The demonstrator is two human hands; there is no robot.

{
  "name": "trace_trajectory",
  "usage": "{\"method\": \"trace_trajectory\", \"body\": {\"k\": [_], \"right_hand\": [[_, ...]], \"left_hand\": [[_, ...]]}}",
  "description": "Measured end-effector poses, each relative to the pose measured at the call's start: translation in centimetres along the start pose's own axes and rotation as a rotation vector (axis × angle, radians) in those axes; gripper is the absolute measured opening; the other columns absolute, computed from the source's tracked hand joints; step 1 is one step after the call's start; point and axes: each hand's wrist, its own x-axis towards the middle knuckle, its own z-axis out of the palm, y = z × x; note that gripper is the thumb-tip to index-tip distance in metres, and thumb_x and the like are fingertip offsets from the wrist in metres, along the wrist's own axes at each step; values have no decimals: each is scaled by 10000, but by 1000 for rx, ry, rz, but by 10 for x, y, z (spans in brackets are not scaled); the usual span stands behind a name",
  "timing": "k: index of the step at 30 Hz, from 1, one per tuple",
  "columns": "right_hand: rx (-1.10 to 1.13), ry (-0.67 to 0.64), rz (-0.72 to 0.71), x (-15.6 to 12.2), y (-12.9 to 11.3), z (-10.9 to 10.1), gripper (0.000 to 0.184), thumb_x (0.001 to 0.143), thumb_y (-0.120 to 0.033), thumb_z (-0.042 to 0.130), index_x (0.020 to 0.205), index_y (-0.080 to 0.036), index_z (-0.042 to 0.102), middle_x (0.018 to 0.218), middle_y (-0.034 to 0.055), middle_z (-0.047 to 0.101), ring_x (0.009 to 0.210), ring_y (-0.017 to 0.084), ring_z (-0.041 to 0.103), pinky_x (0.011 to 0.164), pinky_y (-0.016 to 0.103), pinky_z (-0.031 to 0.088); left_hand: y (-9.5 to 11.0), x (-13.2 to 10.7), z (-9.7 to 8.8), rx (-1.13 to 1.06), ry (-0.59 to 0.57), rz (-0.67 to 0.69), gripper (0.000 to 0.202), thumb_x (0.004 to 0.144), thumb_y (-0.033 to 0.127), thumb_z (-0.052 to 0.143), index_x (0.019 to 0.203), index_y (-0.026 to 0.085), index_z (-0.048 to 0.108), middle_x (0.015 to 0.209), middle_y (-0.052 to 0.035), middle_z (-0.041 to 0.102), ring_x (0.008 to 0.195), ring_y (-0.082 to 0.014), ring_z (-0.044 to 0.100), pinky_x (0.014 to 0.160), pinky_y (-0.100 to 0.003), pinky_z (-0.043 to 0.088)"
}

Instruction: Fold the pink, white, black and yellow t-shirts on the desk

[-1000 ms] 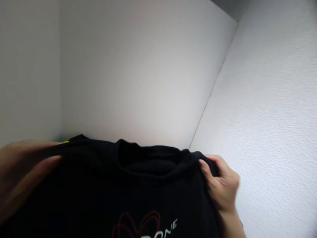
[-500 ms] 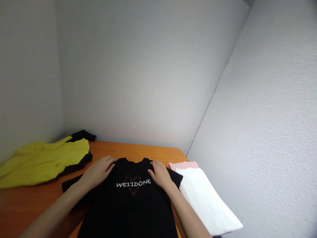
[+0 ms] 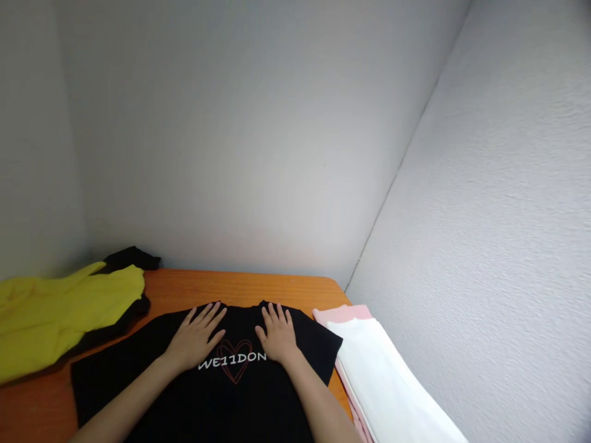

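A black T-shirt (image 3: 231, 400) with white lettering and a red heart outline lies spread on the table, its collar toward the far edge. My left hand (image 3: 194, 338) rests flat on the shirt left of the print, fingers spread toward the collar. On the other side of the neckline, my right hand (image 3: 278, 335) lies flat with its fingers apart, covering the last part of the lettering. Both sleeves stick out sideways. The shirt's lower part runs out of view at the bottom.
Yellow clothing (image 3: 69, 314) lies over black clothing (image 3: 132, 258) at the left. To the right are a folded white garment (image 3: 383, 375) and a pink one (image 3: 344, 314) under it. Walls border the wooden table (image 3: 221, 286) at the back and right.
Both hands have moved from the shirt's shoulder edges inward onto its upper chest, palms now flat. The shirt's shoulders and sleeves lie flatter and wider. The view has turned slightly right.
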Motion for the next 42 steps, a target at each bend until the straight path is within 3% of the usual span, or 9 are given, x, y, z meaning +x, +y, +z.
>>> {"method": "trace_trajectory", "body": {"k": [4,10,14,18,22,27,31,36,42], "right_hand": [[-33,11,74,8,1,9,641,975,-607,249,1523,-276,278,1597,20,184,1485,266,77,1180,497,15],[-48,46,90,12,1,15,639,974,-611,248,1522,-284,274,1596,18,192,1486,262,60,1172,506,0],[-36,63,64,11,1,12,628,979,-590,271,1515,-264,302,1586,32,230,1483,260,90,1177,500,22],[-42,76,24,8,-6,-2,610,987,-484,353,1502,-159,333,1579,87,241,1480,251,117,1192,456,71],[-29,135,-56,-15,-31,-10,594,994,-383,355,1489,-55,327,1576,141,214,1482,258,91,1200,445,94],[86,51,-200,-65,-69,3,633,1014,-450,258,1499,-44,292,1574,145,202,1477,264,108,1201,451,144],[126,6,-210,-87,-82,8,641,1024,-465,162,1505,-58,279,1576,135,190,1474,264,112,1201,467,141],[119,10,-194,-89,-84,6,635,1026,-470,137,1510,-83,275,1578,114,188,1475,244,112,1205,453,136],[85,15,-155,-96,-56,1,710,993,-573,245,1519,-96,254,1579,111,178,1475,255,123,1205,457,138]], "left_hand": [[-13,5,0,11,-5,-13,621,928,577,324,1478,290,330,1582,-42,263,1468,-236,242,1198,-507,99],[-11,8,1,36,3,-16,640,932,586,300,1493,278,298,1590,-41,242,1474,-226,224,1198,-492,93],[-13,10,1,80,8,19,626,938,562,302,1489,265,310,1579,-49,270,1464,-220,255,1192,-485,142],[-2,8,-11,138,41,50,580,958,426,296,1473,163,357,1567,-97,291,1463,-235,256,1197,-481,148],[32,-14,-26,158,94,81,545,940,268,298,1448,102,403,1573,-118,268,1485,-225,175,1220,-468,49],[65,-61,-23,88,-47,42,570,936,365,313,1440,121,420,1544,-116,330,1453,-258,278,1190,-520,195],[66,-80,-13,27,-91,-13,577,946,380,276,1477,163,344,1572,-71,272,1465,-236,250,1189,-520,202],[64,-80,-12,7,-99,-13,574,947,383,285,1482,180,326,1578,-61,261,1469,-225,240,1195,-509,186],[56,-82,-14,-1,-74,-23,587,944,461,321,1467,199,370,1572,-83,272,1462,-229,258,1193,-479,212]]}}
